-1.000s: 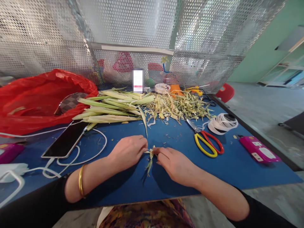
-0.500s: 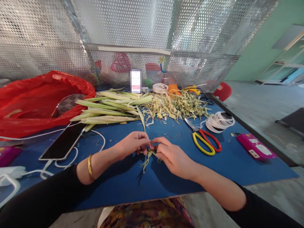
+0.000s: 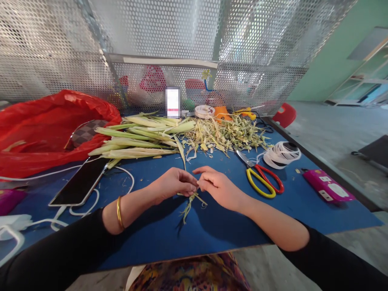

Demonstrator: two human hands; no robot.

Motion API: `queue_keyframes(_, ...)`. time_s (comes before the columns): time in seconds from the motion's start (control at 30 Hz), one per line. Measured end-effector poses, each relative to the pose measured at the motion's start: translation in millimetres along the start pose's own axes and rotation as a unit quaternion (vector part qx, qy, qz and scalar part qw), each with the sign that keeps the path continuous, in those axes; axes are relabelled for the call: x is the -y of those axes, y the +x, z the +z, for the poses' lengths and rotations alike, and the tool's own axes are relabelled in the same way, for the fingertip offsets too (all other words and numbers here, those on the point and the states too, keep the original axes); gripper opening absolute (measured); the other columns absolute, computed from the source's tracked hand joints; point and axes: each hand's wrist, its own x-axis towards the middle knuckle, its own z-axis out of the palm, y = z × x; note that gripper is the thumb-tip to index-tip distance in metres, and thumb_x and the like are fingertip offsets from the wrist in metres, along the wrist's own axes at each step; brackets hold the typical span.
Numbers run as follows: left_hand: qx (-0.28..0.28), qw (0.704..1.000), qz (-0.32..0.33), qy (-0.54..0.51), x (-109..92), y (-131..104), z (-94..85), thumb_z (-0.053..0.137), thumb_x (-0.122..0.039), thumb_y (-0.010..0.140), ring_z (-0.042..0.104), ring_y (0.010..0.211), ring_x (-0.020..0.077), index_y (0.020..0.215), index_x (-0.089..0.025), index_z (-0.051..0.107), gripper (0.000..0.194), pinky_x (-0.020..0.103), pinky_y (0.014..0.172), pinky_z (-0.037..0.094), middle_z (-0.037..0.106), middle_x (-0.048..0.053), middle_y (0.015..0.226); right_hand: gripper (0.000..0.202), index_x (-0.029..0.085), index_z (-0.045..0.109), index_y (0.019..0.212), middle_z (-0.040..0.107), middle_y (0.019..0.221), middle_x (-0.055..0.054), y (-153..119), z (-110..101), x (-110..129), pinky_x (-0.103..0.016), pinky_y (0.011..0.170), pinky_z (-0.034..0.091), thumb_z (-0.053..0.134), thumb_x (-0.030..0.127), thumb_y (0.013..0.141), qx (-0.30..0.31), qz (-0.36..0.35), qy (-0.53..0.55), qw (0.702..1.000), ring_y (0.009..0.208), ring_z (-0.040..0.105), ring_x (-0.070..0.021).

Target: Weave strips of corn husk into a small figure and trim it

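My left hand (image 3: 172,185) is closed in a pinch at the top of a small knotted piece of corn husk (image 3: 188,207), which hangs over the blue table with its frayed ends down. My right hand (image 3: 220,189) meets the left fingertips, thumb and forefinger pressed together. Whatever those fingers hold is too small to make out. Behind the hands, a pile of long pale-green corn husks (image 3: 142,139) lies on the left, touching a heap of small tied husk pieces (image 3: 233,133).
Scissors (image 3: 263,182) with red and yellow handles lie right, near a spool of white string (image 3: 280,155) and a pink packet (image 3: 329,186). At left are a red plastic bag (image 3: 57,121), a plugged-in phone (image 3: 80,182) and white cables. A perforated metal panel (image 3: 163,36) stands behind.
My right fingers have shifted up off the side of the husk piece to the left fingertips. My left fingers have closed lower over its top.
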Motion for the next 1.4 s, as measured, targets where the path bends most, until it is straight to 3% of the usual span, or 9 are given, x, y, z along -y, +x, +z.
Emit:
queue_keyframes(0.2,-0.028,0.999,0.04,0.013,6.1,2.9,6.1,0.071,-0.024,0.062,0.049,0.051,0.0081,0.066,-0.013,0.068,0.012,0.022,0.054,0.039,0.059,-0.002,0.056,0.029,0.015,0.059,0.061,0.061,0.111,-0.01,12.0,11.1,-0.3,-0.03,0.071,0.049,0.048,0.025,0.085,-0.015,0.135,0.132,0.982,0.09,0.061,-0.0186)
queue_keyframes(0.27,-0.038,0.998,0.044,0.001,7.0,3.1,7.6,0.071,-0.028,0.064,0.049,0.051,0.0075,0.065,-0.013,0.064,0.016,0.022,0.055,0.04,0.059,-0.003,0.056,0.03,0.015,0.063,0.066,0.063,0.11,-0.01,12.4,10.8,-3.1,-0.03,0.072,0.049,0.046,0.029,0.086,-0.037,0.135,0.161,0.977,0.092,0.061,-0.0195)
queue_keyframes(0.43,-0.032,0.999,0.032,0.005,7.3,2.7,6.7,0.07,-0.03,0.069,0.053,0.054,0.0071,0.07,-0.013,0.062,0.019,0.021,0.059,0.044,0.061,-0.002,0.06,0.025,0.021,0.065,0.105,0.066,0.107,-0.005,5.6,-2.5,-14.8,-0.033,0.081,0.048,0.053,0.023,0.083,-0.128,0.089,0.125,0.98,0.089,0.064,-0.0172)
queue_keyframes(0.63,-0.018,0.999,0.041,-0.002,7.3,3.2,4.8,0.068,-0.028,0.072,0.054,0.056,0.0064,0.073,-0.014,0.06,0.016,0.02,0.058,0.044,0.062,-0.002,0.063,0.026,0.021,0.07,0.097,0.064,0.09,-0.003,-0.5,-3.1,-20.1,-0.029,0.072,0.048,0.064,0.011,0.074,-0.07,0.07,-0.01,0.995,0.075,0.061,-0.0142)
queue_keyframes(0.87,-0.022,0.998,0.063,0.021,8.5,3.9,6.5,0.066,-0.028,0.074,0.053,0.055,0.0059,0.072,-0.013,0.059,0.016,0.019,0.057,0.044,0.062,-0.002,0.063,0.016,0.02,0.067,0.072,0.058,0.077,0.001,3.1,7.6,-16.2,-0.025,0.067,0.042,0.06,0.007,0.078,-0.087,-0.005,-0.118,0.989,0.073,0.057,-0.0125)
queue_keyframes(1.07,-0.069,0.997,0.039,0.009,5.7,2.6,10.6,0.068,-0.031,0.073,0.055,0.053,0.007,0.073,-0.015,0.055,0.02,0.02,0.055,0.046,0.065,-0.001,0.064,0.014,0.018,0.057,0.07,0.054,0.076,0.001,-3.3,5.9,-13.5,-0.024,0.062,0.037,0.059,0.01,0.081,-0.098,-0.026,-0.146,0.984,0.067,0.052,-0.0114)
queue_keyframes(1.23,-0.091,0.995,0.036,0.019,0.1,0.9,10.1,0.068,-0.027,0.071,0.051,0.048,0.006,0.071,-0.015,0.057,0.016,0.017,0.047,0.04,0.062,-0.003,0.059,0.013,0.018,0.056,0.07,0.053,0.073,0.002,-5.0,6.7,-9.0,-0.023,0.062,0.037,0.06,0.009,0.079,-0.049,-0.013,-0.124,0.991,0.066,0.051,-0.011)
queue_keyframes(1.4,-0.08,0.996,0.039,0.021,0.3,1.6,7.1,0.07,-0.025,0.067,0.048,0.047,0.007,0.069,-0.015,0.06,0.014,0.017,0.043,0.037,0.057,-0.004,0.052,0.013,0.018,0.057,0.068,0.055,0.072,0.002,-4.8,5.5,-4.2,-0.025,0.064,0.04,0.059,0.011,0.078,-0.012,0.002,-0.074,0.997,0.066,0.052,-0.0112)
